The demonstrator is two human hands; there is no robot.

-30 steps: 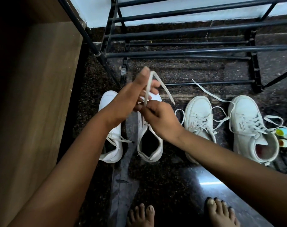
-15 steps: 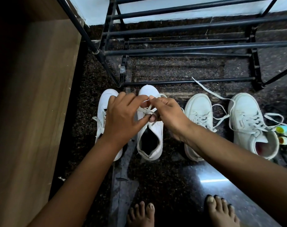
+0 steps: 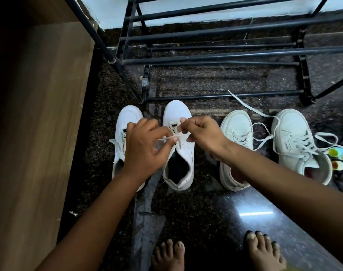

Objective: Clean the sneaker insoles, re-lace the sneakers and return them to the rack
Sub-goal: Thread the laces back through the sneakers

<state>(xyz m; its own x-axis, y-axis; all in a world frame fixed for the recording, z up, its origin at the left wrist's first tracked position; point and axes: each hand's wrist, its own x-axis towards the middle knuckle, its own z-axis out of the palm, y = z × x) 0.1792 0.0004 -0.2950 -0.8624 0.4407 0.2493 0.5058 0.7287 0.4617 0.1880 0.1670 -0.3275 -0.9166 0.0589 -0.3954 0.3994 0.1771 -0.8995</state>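
Two hands over one sneaker [image 3: 176, 114], second from the left in the row on the floor [image 3: 206, 202], just before the rack [image 3: 225, 55]! Left hand [image 3: 145, 145] pinches one end of the lace [image 3: 174, 136], right hand [image 3: 203, 132] the other, fingers curled. Sneaker points toe-to-rack, heel toward the person; lace runs crosswise between the hands, so tightening looks like a sideways pull apart.

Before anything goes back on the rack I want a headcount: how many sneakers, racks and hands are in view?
White sneakers: 4
Black rack: 1
Hands, left hand and right hand, both pinching the lace: 2
Total: 7
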